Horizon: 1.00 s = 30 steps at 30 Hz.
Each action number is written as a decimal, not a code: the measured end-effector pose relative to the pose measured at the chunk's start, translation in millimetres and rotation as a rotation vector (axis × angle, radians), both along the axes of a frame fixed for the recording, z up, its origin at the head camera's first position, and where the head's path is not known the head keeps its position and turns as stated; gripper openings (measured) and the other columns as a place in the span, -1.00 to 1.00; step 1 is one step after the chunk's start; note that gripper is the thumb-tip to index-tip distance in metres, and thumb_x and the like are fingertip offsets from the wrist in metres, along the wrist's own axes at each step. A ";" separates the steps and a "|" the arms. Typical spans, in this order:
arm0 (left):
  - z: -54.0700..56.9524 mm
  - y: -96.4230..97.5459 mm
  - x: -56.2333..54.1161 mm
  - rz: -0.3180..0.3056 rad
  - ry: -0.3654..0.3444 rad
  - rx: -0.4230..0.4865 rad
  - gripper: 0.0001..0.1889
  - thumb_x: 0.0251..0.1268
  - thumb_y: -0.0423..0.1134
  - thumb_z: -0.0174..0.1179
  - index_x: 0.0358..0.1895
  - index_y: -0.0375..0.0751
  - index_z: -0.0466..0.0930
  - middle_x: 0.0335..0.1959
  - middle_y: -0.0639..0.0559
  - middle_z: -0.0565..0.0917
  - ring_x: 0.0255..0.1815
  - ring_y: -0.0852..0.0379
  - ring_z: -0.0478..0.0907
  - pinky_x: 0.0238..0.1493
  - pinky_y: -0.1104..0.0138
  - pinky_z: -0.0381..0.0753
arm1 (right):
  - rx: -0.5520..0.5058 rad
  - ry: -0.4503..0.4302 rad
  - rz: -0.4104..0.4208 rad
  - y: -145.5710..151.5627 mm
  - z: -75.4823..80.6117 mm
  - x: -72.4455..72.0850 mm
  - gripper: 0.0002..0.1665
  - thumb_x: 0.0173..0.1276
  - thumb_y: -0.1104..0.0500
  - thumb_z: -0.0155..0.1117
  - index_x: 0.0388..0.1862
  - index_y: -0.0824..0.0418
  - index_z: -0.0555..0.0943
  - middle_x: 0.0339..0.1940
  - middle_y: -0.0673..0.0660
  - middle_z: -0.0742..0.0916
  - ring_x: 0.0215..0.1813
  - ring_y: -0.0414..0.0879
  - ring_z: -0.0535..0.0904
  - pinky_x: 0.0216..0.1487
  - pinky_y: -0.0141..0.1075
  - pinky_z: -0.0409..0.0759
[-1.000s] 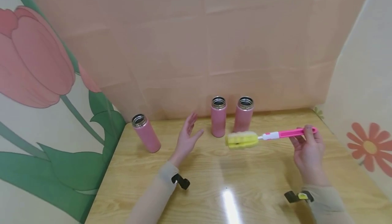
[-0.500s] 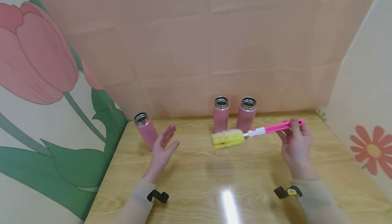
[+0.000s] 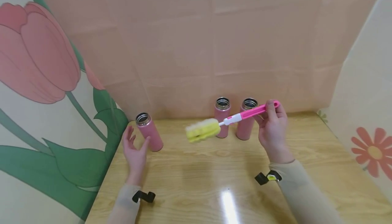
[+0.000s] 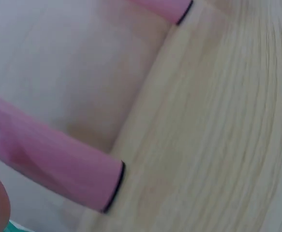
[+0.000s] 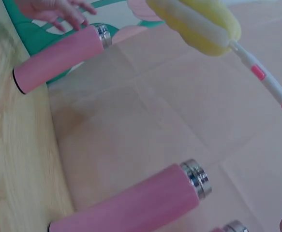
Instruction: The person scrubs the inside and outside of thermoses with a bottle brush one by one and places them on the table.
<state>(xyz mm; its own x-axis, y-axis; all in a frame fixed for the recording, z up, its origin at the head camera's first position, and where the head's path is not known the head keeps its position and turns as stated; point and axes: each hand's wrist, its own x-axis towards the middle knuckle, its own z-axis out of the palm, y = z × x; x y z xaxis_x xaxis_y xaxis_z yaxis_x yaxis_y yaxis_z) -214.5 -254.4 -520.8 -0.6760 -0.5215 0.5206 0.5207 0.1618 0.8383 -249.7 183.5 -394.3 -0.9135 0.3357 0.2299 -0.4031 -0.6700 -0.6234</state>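
Observation:
My right hand (image 3: 273, 133) pinches the pink handle end of a bottle brush (image 3: 203, 130) with a yellow and white sponge head. The brush is held in the air, its sponge pointing left. My left hand (image 3: 134, 154), fingers apart and holding nothing, is at the left side of a pink bottle (image 3: 151, 133) with an open metal mouth. The thumb overlaps that bottle in the head view; whether it touches, I cannot tell. The same bottle (image 4: 58, 159) fills the lower left of the left wrist view. The sponge (image 5: 203, 24) tops the right wrist view.
Two more uncapped pink bottles, a middle one (image 3: 222, 115) and a right one (image 3: 246, 127), stand upright near the back of the wooden table (image 3: 190, 183). The brush passes in front of them. A pinkish sheet (image 3: 171, 47) hangs behind, with printed walls at both sides.
My left hand has moved left, from the middle of the table to beside the left bottle. My right hand has carried the brush left and slightly up. The bottles stay put.

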 end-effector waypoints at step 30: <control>-29.6 -13.5 -28.5 -0.176 -0.347 0.161 0.01 0.32 -0.30 0.54 0.71 0.34 0.16 0.65 0.04 0.35 0.61 0.01 0.31 0.61 -0.01 0.30 | 0.027 0.007 0.001 -32.3 3.0 -11.5 -0.77 0.57 0.10 0.37 -0.20 0.24 0.60 -0.37 0.12 0.74 -0.37 -0.12 0.77 -0.31 -0.30 0.79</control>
<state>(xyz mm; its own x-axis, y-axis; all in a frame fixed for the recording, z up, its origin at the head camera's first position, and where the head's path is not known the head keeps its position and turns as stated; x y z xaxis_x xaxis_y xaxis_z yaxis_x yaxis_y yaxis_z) -243.0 -267.9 -550.4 -0.8828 -0.4387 0.1678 0.2110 -0.0513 0.9761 -261.2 151.3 -391.3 -0.9120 0.3284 0.2457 -0.4072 -0.6535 -0.6381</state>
